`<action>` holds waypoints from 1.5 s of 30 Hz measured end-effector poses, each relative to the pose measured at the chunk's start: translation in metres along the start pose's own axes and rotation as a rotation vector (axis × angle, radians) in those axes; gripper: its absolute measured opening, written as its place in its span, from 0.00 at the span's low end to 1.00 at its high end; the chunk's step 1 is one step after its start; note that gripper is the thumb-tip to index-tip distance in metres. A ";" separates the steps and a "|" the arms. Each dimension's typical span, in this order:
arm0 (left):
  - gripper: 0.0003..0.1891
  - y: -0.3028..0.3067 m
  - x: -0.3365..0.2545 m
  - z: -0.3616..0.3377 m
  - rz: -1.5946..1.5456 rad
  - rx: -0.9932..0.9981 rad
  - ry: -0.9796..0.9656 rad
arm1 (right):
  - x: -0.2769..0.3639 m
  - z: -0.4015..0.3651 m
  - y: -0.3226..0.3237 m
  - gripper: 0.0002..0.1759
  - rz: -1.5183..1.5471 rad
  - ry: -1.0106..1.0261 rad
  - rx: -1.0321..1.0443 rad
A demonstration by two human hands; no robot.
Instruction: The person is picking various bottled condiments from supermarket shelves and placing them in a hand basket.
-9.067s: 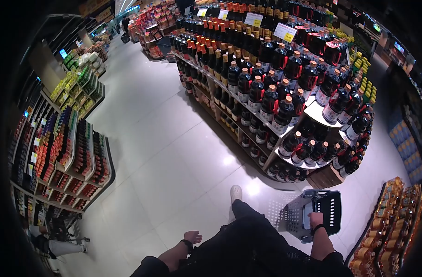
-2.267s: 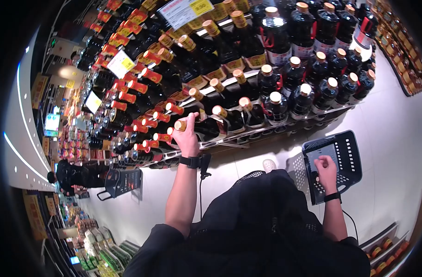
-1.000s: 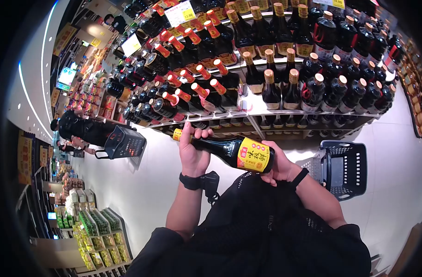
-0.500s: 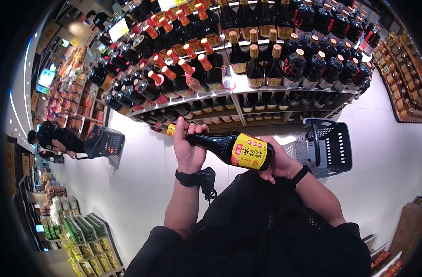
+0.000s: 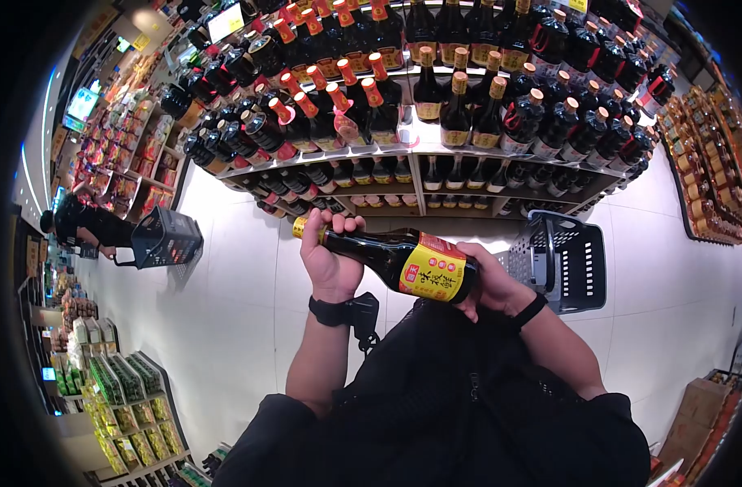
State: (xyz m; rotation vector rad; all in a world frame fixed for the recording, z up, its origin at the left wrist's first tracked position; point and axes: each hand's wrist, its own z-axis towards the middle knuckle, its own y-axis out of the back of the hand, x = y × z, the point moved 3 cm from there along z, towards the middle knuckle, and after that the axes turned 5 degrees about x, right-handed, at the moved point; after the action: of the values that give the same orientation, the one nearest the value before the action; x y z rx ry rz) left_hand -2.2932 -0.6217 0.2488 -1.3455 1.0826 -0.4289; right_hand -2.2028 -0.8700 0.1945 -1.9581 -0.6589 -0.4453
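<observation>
A dark soy sauce bottle (image 5: 377, 249) with a yellow-and-red label lies nearly level in front of my chest, its yellow-capped neck pointing left. My left hand (image 5: 330, 264) is wrapped around the neck, with the fingers over the top and a black band on the wrist. Around the base end, my right hand (image 5: 494, 280) is closed at the edge of the label; some of its fingers are hidden under the bottle. Beyond the hands, shelves (image 5: 411, 148) carry rows of similar dark bottles, several with red caps.
A grey shopping basket (image 5: 584, 264) stands on the floor just right of my right hand. To the left, a person (image 5: 87, 223) in dark clothes is beside another basket cart (image 5: 166, 237). Shelves of packaged goods (image 5: 140, 406) stand at lower left, and a cardboard box (image 5: 696, 418) at lower right.
The bottle has rolled slightly in my hands, so more of the label's red upper part shows. My view has shifted a little; the person and cart at left appear farther left.
</observation>
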 end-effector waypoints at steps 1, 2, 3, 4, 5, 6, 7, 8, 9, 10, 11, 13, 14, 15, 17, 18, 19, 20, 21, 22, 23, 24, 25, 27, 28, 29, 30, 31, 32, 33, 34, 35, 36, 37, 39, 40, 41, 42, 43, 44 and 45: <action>0.12 0.000 0.002 0.000 -0.004 -0.002 0.001 | 0.002 -0.003 -0.002 0.48 -0.005 0.034 0.001; 0.12 0.000 0.004 0.000 -0.007 -0.004 0.004 | 0.002 -0.006 -0.003 0.46 -0.005 0.046 -0.013; 0.12 0.000 0.007 0.000 -0.014 0.005 0.012 | 0.003 -0.009 -0.004 0.45 -0.004 0.059 -0.029; 0.12 0.000 0.009 0.001 -0.021 0.014 0.021 | 0.003 -0.012 -0.004 0.44 -0.004 0.071 -0.045; 0.12 0.000 0.011 0.002 -0.028 0.023 0.031 | 0.003 -0.014 -0.003 0.42 -0.028 0.090 -0.072; 0.12 -0.001 0.013 0.002 -0.033 0.032 0.039 | 0.002 -0.017 -0.002 0.41 -0.052 0.108 -0.098; 0.11 -0.003 0.016 0.002 -0.039 0.041 0.047 | 0.002 -0.020 -0.002 0.40 -0.076 0.125 -0.124; 0.11 -0.004 0.019 0.002 -0.045 0.049 0.054 | 0.004 -0.024 -0.004 0.38 -0.090 0.168 -0.164; 0.11 -0.005 0.022 0.003 -0.046 0.066 0.058 | 0.007 -0.029 -0.011 0.36 -0.104 0.210 -0.204; 0.11 -0.005 0.025 0.003 -0.046 0.082 0.062 | 0.008 -0.033 -0.014 0.35 -0.116 0.250 -0.243; 0.10 -0.004 0.027 0.003 -0.045 0.097 0.066 | 0.005 -0.034 -0.008 0.33 -0.142 0.259 -0.248; 0.10 -0.001 0.030 0.005 -0.025 0.109 0.070 | 0.001 -0.033 0.005 0.31 -0.200 0.283 -0.258; 0.10 -0.002 0.031 0.006 -0.017 0.118 0.072 | 0.001 -0.035 0.007 0.30 -0.256 0.346 -0.279; 0.10 -0.003 0.032 0.008 -0.016 0.131 0.079 | 0.004 -0.037 0.002 0.30 -0.313 0.406 -0.301; 0.11 -0.003 0.031 0.008 -0.016 0.147 0.086 | 0.012 -0.043 -0.012 0.33 -0.305 0.508 -0.306; 0.11 -0.003 0.031 0.008 -0.016 0.152 0.087 | 0.013 -0.042 -0.014 0.35 -0.318 0.550 -0.300; 0.11 -0.004 0.030 0.008 -0.017 0.157 0.088 | 0.014 -0.041 -0.015 0.36 -0.330 0.593 -0.293; 0.11 -0.004 0.030 0.008 -0.018 0.163 0.089 | 0.015 -0.040 -0.016 0.38 -0.343 0.636 -0.287; 0.11 -0.003 0.030 0.008 -0.017 0.158 0.087 | 0.016 -0.041 -0.016 0.40 -0.421 0.654 -0.305; 0.11 -0.003 0.030 0.007 -0.016 0.154 0.085 | 0.017 -0.042 -0.016 0.42 -0.499 0.673 -0.322; 0.11 -0.002 0.030 0.007 -0.016 0.151 0.083 | 0.019 -0.044 -0.017 0.44 -0.578 0.692 -0.340; 0.11 -0.001 0.030 0.008 -0.009 0.151 0.076 | 0.020 -0.045 -0.020 0.45 -0.622 0.712 -0.356; 0.11 0.000 0.029 0.009 -0.001 0.151 0.068 | 0.021 -0.046 -0.023 0.46 -0.666 0.731 -0.371; 0.11 0.002 0.026 0.010 0.008 0.154 0.059 | 0.025 -0.048 -0.032 0.47 -0.802 0.758 -0.420; 0.12 0.002 0.025 0.010 0.011 0.156 0.058 | 0.028 -0.051 -0.037 0.48 -0.894 0.763 -0.454; 0.12 0.002 0.024 0.010 0.014 0.158 0.058 | 0.030 -0.052 -0.041 0.48 -0.986 0.766 -0.488; 0.12 0.002 0.023 0.010 0.009 0.155 0.066 | 0.030 -0.052 -0.044 0.49 -1.057 0.814 -0.501; 0.12 0.002 0.023 0.011 0.005 0.153 0.075 | 0.031 -0.051 -0.047 0.49 -1.128 0.862 -0.513; 0.12 0.002 0.023 0.011 0.000 0.151 0.084 | 0.032 -0.051 -0.050 0.49 -1.200 0.910 -0.525; 0.12 0.000 0.023 0.010 0.014 0.105 0.099 | 0.031 -0.050 -0.052 0.49 -1.243 0.957 -0.540; 0.12 -0.005 0.024 0.007 0.028 0.060 0.115 | 0.030 -0.048 -0.053 0.49 -1.287 1.004 -0.554; 0.12 -0.006 0.024 0.005 0.041 0.014 0.130 | 0.029 -0.046 -0.053 0.49 -1.331 1.051 -0.567; 0.13 -0.005 0.022 0.005 0.027 0.030 0.115 | 0.028 -0.044 -0.053 0.50 -1.359 1.074 -0.570; 0.13 -0.001 0.022 0.005 0.013 0.047 0.101 | 0.027 -0.042 -0.052 0.50 -1.387 1.098 -0.573; 0.14 0.001 0.019 0.004 0.011 0.132 0.060 | 0.025 -0.040 -0.054 0.52 -1.433 1.119 -0.590; 0.15 0.000 0.017 0.003 0.024 0.202 0.033 | 0.024 -0.038 -0.056 0.53 -1.451 1.117 -0.606; 0.15 -0.001 0.015 0.003 0.037 0.272 0.005 | 0.024 -0.036 -0.057 0.54 -1.468 1.116 -0.619; 0.15 -0.001 0.014 0.002 0.016 0.307 -0.011 | 0.023 -0.034 -0.057 0.55 -1.408 1.109 -0.596; 0.16 -0.002 0.012 0.001 -0.004 0.341 -0.027 | 0.021 -0.031 -0.057 0.57 -1.345 1.102 -0.574; 0.16 -0.002 0.010 0.000 -0.023 0.375 -0.041 | 0.019 -0.029 -0.057 0.58 -1.282 1.093 -0.553; 0.16 -0.002 0.007 0.000 -0.019 0.394 -0.052 | 0.017 -0.028 -0.058 0.60 -1.173 1.057 -0.496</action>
State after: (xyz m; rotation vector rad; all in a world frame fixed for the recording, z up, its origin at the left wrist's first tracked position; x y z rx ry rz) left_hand -2.2892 -0.6277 0.2476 -1.0120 0.8872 -0.5851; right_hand -2.2257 -0.8692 0.2565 -1.1999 -0.9377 -2.3089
